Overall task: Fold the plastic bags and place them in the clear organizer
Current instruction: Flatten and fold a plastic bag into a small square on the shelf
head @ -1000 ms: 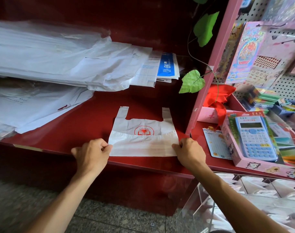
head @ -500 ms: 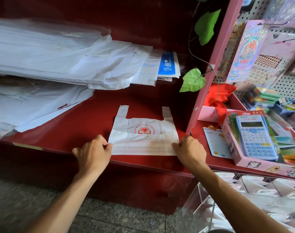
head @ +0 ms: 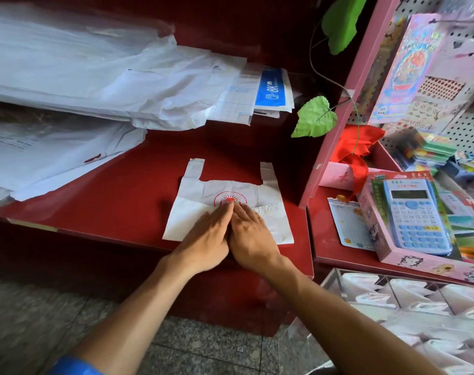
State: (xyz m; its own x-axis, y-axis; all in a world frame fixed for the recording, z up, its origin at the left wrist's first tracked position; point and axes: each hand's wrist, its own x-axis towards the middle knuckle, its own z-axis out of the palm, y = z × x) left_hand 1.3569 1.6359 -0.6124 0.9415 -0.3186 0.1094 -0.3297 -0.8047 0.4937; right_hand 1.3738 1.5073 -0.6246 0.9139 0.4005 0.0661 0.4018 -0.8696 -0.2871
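While flat, both hands (head: 230, 234) press plastic bag (head: 273, 220).

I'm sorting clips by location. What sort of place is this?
Most likely a small stationery shop: a boxed calculator on the counter, sticker packs hanging on a pegboard, and stacked paper on the red shelf.

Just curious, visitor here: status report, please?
Left hand, right hand flat, pressing the plastic bag. Bottom folded up, handles out. Clear organizer waiting, nothing blocking.
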